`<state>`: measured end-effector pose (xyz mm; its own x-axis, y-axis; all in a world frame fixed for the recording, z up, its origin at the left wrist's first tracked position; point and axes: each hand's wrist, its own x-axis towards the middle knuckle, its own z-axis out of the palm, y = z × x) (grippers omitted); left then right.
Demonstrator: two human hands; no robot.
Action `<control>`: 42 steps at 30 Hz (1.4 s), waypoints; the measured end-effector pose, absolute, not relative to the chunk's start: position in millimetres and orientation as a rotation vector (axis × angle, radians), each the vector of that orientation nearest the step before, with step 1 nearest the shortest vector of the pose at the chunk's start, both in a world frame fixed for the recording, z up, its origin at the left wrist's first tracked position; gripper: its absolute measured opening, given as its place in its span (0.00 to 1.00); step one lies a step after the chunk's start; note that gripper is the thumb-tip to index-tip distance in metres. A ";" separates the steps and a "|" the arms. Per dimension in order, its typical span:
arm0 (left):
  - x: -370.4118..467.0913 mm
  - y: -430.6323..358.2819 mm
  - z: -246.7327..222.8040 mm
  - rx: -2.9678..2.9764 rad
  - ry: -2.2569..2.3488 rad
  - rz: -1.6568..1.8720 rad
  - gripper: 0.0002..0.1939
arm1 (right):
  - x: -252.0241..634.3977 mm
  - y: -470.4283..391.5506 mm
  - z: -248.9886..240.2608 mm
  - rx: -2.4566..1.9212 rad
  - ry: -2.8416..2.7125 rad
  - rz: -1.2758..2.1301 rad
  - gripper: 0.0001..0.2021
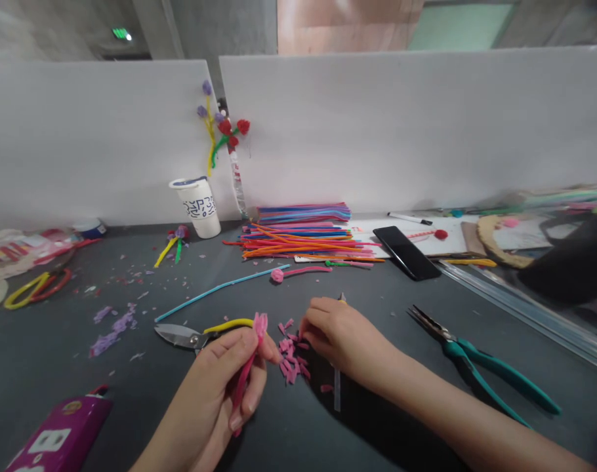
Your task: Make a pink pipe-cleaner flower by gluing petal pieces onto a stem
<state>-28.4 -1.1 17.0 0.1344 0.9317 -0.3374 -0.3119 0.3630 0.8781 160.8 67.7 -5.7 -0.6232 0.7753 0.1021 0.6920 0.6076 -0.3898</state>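
My left hand (234,373) pinches a pink pipe cleaner (244,377) upright, with a tuft of short pink pieces (260,323) at its top. Right of it, a small pile of cut pink pipe cleaner pieces (291,364) lies on the dark table. My right hand (340,334) is at the pile's right edge with its fingertips pressed together; whatever is between them is hidden. Beneath this hand passes a slim translucent stick (337,391), partly covered. Shears with a yellow handle (178,335) lie behind my left hand, partly covered by it.
Green-handled pliers (468,360) lie at right, below a black phone (407,252). Bundled pipe cleaners (303,242) lie at the back beside a white cup (197,206). A blue pipe cleaner (220,286), purple scraps (114,331), scissors (37,288) and a purple box (62,432) are leftward.
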 end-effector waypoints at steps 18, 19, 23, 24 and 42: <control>-26.3 3.5 14.2 0.692 0.997 1.092 0.14 | 142.8 79.2 1.2 -1.132 -2.104 1.313 0.05; -26.2 3.9 13.3 0.690 0.993 1.097 0.14 | 144.6 78.1 4.6 -1.120 -2.036 1.413 0.04; -25.6 5.1 10.8 0.673 0.985 1.101 0.14 | 150.7 71.5 16.3 -1.067 -1.824 1.653 0.04; -25.0 5.2 11.2 0.661 0.989 1.101 0.13 | 151.7 69.7 18.4 -1.051 -1.785 1.693 0.04; -22.1 5.2 20.5 0.554 0.921 1.223 0.13 | 154.9 54.2 30.9 -1.153 -1.795 1.384 0.02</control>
<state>-22.1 5.2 20.5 0.0652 0.9534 -0.2946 -0.5460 0.2812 0.7892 154.9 54.2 30.9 -0.4506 0.8911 -0.0529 0.2774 0.0834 -0.9571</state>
